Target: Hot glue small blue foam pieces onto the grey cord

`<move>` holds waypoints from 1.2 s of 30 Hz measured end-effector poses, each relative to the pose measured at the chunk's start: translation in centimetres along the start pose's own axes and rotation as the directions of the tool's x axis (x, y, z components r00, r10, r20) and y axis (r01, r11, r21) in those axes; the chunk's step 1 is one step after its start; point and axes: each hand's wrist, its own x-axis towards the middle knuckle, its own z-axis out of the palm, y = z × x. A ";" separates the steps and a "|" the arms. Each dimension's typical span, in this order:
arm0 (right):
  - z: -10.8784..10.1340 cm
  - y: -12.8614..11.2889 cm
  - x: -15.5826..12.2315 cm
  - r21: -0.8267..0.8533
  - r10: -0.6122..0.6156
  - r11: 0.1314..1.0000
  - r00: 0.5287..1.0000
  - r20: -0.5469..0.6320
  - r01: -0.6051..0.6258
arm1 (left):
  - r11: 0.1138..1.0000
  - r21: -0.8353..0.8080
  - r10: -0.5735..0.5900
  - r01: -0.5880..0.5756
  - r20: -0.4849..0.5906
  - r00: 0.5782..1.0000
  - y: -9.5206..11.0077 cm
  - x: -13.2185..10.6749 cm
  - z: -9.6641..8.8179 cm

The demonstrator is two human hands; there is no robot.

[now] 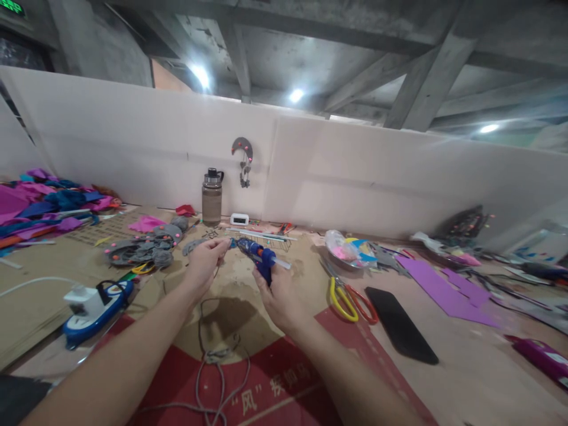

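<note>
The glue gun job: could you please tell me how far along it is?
Done, apparently: a grey crescent hangs on the partition; grey pieces lie piled at left. In hand: the right hand grips the glue gun, the left hand at its nozzle. Remaining, perhaps: purple sheets lie loose at right.

Craft workshop, handwork station. Shell: bare concrete ceiling beams (426, 77), strip of white partition boards (355, 177) behind one long table (465, 367). Table cover: cardboard sheets (26, 296). Stock: heap of coloured felt scraps (44, 204), grey felt cut-outs (146, 248), purple foam sheets (444, 290). Tools: blue glue gun (261, 257), yellow-and-red scissors (350, 299). One grey sample piece (242, 157) hung on the partition.
</note>
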 end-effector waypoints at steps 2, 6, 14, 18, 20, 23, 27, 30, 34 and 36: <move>0.1 0.0 0.0 0.001 -0.001 1.000 1.000 -0.003 0.001 | 1.000 0.021 0.011 -0.011 0.001 1.000 -0.1 0.0 0.0; 0.1 -0.2 0.0 0.009 -0.001 1.000 1.000 -0.007 0.001 | 0.999 0.035 0.027 -0.027 0.011 1.000 -0.2 -0.1 0.3; 0.2 0.1 -0.1 0.001 0.010 1.000 1.000 -0.008 -0.010 | 1.000 0.010 0.021 -0.021 -0.001 1.000 0.1 -0.2 0.4; 0.2 0.1 -0.2 0.004 0.007 1.000 1.000 -0.007 -0.007 | 1.000 -0.004 0.029 -0.029 -0.010 1.000 0.0 -0.1 0.4; 0.1 -0.1 -0.2 0.005 0.000 1.000 1.000 -0.012 0.000 | 0.999 0.014 0.043 -0.043 0.010 0.999 0.0 -0.2 0.4; 0.1 -0.2 -0.2 -0.002 0.020 1.000 1.000 -0.004 -0.020 | 0.998 0.038 0.043 -0.044 0.030 0.999 0.1 -0.3 0.4; 0.2 -0.2 -0.2 -0.004 0.042 0.999 0.999 0.001 -0.042 | 1.000 0.005 0.027 -0.027 0.003 1.000 0.2 -0.3 0.4; 0.2 0.0 -0.2 -0.004 0.024 1.000 1.000 -0.005 -0.024 | 1.000 0.001 0.024 -0.024 0.001 1.000 0.2 -0.3 0.4; 0.1 0.0 -0.2 0.002 0.013 1.000 1.000 -0.013 -0.013 | 1.000 0.005 0.014 -0.014 0.000 1.000 0.3 -0.3 0.5; 0.0 -0.1 -0.2 -0.002 0.019 1.000 1.000 -0.002 -0.019 | 1.000 -0.009 0.014 -0.014 -0.009 1.000 0.3 -0.3 0.5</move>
